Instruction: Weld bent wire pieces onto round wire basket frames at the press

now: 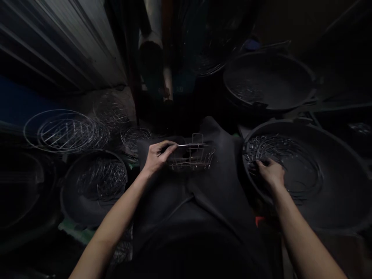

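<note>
Over a dark apron [203, 201] across the person's lap, head view: left hand [158, 157] is clenched on the top rim of a small wire basket [190, 159], which sits just above the apron, slightly tilted, with a loop standing up at its far end. Right hand [270, 173] is down inside a wide black basin [343, 193] on the right, fingers [260, 164] curled among a tangled pile of wire pieces [286, 162]. It touches the wires, but cannot tell if it is gripping one. Basin sits right beside the apron, and a small orange scrap [260, 221] shows near its lower edge. Farther up on the right is a second black basin [269, 79], with some wire in it [247, 91]. Lower left, a third black basin [72, 209] holds more wire pieces [101, 178]. Above that, round wire racks [59, 131] lie overlapping, left of the apron. Corrugated metal sheet [58, 42] fills the upper left corner. Top centre is too dark to make out much.
</note>
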`<state>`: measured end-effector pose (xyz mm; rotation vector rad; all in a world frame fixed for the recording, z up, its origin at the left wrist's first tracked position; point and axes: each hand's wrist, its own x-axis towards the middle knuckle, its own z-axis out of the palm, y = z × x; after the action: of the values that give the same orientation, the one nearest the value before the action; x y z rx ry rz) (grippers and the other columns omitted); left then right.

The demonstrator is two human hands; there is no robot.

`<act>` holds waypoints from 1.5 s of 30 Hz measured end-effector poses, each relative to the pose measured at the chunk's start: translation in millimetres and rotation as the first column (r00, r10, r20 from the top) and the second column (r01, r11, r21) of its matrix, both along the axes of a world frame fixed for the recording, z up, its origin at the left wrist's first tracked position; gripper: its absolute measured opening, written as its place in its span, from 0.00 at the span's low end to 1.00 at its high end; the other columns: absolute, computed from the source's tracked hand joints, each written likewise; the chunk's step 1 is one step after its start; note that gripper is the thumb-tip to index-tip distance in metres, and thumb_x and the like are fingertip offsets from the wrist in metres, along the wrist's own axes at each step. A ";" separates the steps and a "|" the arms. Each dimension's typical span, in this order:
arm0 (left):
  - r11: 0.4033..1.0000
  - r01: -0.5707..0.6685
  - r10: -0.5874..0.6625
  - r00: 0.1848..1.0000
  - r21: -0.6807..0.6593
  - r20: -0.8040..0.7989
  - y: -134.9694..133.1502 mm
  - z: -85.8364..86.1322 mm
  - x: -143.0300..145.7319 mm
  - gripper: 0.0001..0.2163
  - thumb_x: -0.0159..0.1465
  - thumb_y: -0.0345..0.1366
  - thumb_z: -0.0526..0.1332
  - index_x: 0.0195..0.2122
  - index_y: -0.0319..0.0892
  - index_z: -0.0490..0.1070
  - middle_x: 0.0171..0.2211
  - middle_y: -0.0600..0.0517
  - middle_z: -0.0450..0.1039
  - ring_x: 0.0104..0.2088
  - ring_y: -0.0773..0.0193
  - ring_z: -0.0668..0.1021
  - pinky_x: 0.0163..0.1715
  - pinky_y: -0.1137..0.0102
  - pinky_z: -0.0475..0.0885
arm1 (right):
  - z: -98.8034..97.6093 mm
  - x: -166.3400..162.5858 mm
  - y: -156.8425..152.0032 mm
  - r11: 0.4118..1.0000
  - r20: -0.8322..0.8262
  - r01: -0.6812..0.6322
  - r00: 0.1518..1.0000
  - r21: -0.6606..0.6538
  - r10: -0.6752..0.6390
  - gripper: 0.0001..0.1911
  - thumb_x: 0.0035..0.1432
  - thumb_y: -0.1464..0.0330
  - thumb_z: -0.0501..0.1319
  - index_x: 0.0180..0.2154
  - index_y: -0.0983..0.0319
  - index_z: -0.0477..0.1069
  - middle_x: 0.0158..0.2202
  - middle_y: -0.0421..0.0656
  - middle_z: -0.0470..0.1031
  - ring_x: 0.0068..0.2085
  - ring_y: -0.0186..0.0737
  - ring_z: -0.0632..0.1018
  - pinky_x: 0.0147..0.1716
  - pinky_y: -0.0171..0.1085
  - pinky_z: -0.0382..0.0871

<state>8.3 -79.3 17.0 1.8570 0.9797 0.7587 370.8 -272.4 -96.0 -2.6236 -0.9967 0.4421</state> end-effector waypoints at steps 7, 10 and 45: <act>0.994 0.055 -0.046 0.994 0.091 -0.095 -0.7 -18.7 16.6 0.10 0.63 0.41 0.58 0.36 0.43 0.76 0.35 0.53 0.78 0.36 0.65 0.78 0.37 0.72 0.69 | 71.3 -34.5 9.2 0.993 -0.014 0.115 0.993 0.007 -0.115 0.09 0.53 0.59 0.56 0.27 0.57 0.65 0.28 0.48 0.73 0.33 0.48 0.74 0.33 0.42 0.61; 0.974 0.114 -0.079 0.981 0.197 -0.179 -2.7 -20.7 10.2 0.12 0.63 0.42 0.57 0.45 0.45 0.72 0.40 0.52 0.76 0.41 0.64 0.76 0.43 0.68 0.67 | 102.4 -65.4 14.7 0.983 -0.189 0.091 0.980 0.159 -0.060 0.13 0.49 0.56 0.59 0.30 0.59 0.68 0.31 0.46 0.75 0.33 0.45 0.75 0.31 0.39 0.65; 0.931 0.331 -0.330 0.943 0.154 -0.031 -66.5 13.5 -21.1 0.11 0.65 0.39 0.55 0.46 0.42 0.67 0.38 0.50 0.76 0.37 0.65 0.77 0.41 0.69 0.69 | 133.8 -189.0 44.5 0.788 -0.385 -0.518 0.688 0.333 0.615 0.12 0.59 0.63 0.56 0.37 0.59 0.76 0.34 0.44 0.77 0.33 0.40 0.77 0.35 0.37 0.72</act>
<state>-12.8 -145.8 30.5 2.0920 0.5972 0.6400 181.8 -227.9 37.8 -1.8216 -1.5638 1.0147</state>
